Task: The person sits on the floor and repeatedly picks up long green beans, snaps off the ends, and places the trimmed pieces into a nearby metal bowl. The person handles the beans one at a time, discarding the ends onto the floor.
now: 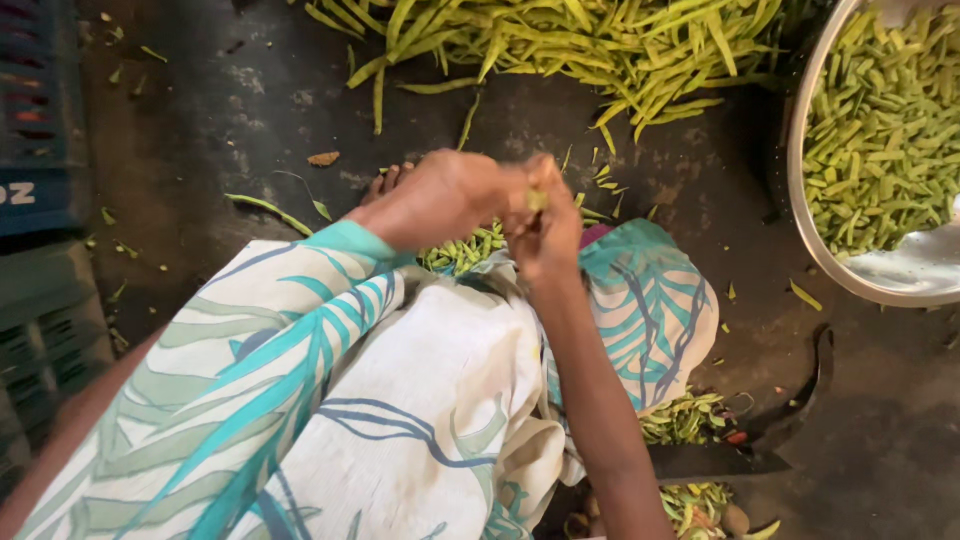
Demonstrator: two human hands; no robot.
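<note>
While the left hand and right hand meet above the lap, fingers pinched shut on one green bean, trimming seems underway; next likely calls for snapping its tip, then dropping it among cut beans below.

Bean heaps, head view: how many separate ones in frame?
3. A whole-pod pile on the floor at top; cut pieces in the metal bowl at right; a small heap on the lap under the hands. Cloth may hide more.
</note>
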